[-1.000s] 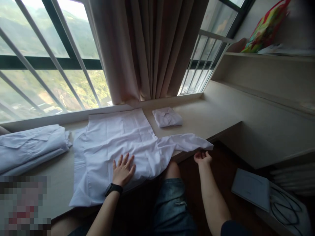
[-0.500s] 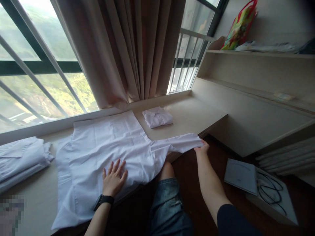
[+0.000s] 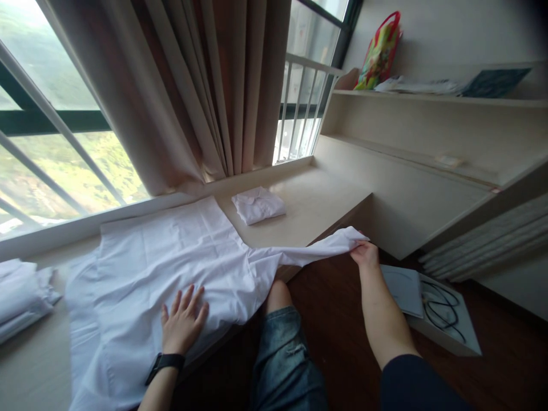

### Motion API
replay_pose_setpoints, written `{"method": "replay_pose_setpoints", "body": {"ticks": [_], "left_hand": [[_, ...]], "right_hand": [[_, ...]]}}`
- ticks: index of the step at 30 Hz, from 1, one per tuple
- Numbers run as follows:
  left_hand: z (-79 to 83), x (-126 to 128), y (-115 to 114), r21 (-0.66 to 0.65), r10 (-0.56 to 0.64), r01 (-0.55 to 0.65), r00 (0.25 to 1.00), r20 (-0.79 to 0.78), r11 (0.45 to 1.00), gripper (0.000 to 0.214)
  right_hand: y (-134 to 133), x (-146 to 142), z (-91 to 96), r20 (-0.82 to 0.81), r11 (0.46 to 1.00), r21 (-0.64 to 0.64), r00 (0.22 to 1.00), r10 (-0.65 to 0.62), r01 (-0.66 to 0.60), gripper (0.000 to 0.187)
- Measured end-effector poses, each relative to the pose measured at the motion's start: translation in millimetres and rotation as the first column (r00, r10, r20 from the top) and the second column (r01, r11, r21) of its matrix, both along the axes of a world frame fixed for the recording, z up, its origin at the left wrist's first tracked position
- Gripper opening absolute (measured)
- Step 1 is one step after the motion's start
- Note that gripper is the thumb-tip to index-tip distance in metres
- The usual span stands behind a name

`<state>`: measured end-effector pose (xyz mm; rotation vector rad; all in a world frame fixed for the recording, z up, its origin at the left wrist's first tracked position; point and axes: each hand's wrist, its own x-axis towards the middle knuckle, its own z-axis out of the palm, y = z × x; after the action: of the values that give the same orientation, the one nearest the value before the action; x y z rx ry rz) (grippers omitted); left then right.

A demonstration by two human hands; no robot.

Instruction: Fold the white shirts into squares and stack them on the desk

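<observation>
A white shirt (image 3: 171,257) lies spread over the window ledge, its lower part draping toward my side. My left hand (image 3: 183,321), with a dark watch on the wrist, rests flat on the shirt with fingers spread. Out to the right, my right hand (image 3: 365,252) pinches the end of the shirt's sleeve (image 3: 312,249), which stretches off the ledge above the floor. Behind the sleeve a small folded white shirt (image 3: 258,205) lies on the ledge. More folded white clothing (image 3: 23,297) sits at the far left.
A curtain (image 3: 180,91) hangs at the barred window behind the ledge (image 3: 303,194). To the right stands a shelf (image 3: 411,137) with a colourful bag (image 3: 380,54) on top. A pale box (image 3: 454,319) with a black cable is on the dark floor, near my knee (image 3: 279,295).
My right hand has drawn the sleeve end further right, and the sleeve now looks narrower and more bunched. My left hand stays flat on the shirt. The view has turned to the right.
</observation>
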<state>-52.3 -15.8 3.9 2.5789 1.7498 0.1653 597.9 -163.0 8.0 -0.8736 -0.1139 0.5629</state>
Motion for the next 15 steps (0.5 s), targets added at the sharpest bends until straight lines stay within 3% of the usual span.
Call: {"method": "replay_pose_setpoints", "body": {"ticks": [4, 8, 10, 13, 15], "left_hand": [[2.1, 1, 0, -0.004, -0.004, 0.004, 1.000, 0.005, 1.000, 0.056], [4.5, 1, -1, -0.012, 0.002, -0.002, 1.000, -0.001, 1.000, 0.056], [5.2, 1, -2, -0.013, 0.005, -0.005, 1.000, -0.003, 1.000, 0.055], [5.7, 2, -3, -0.003, 0.004, -0.004, 1.000, 0.007, 1.000, 0.055], [6.0, 2, -4, 0.003, -0.004, 0.004, 1.000, 0.014, 1.000, 0.055]], "right_hand": [[-16, -3, 10.8, -0.085, 0.998, 0.063, 0.996, -0.021, 0.027, 0.007], [-28, -10, 24.0, -0.080, 0.988, 0.067, 0.986, 0.144, -0.139, 0.006], [-28, -14, 29.2, -0.036, 0.990, -0.049, 0.991, 0.131, -0.133, 0.005], [-22, -18, 33.3, 0.059, 0.968, -0.250, 0.998, 0.017, -0.002, 0.013], [-19, -20, 35.2, 0.112, 0.951, -0.305, 0.994, -0.011, 0.045, 0.015]]}}
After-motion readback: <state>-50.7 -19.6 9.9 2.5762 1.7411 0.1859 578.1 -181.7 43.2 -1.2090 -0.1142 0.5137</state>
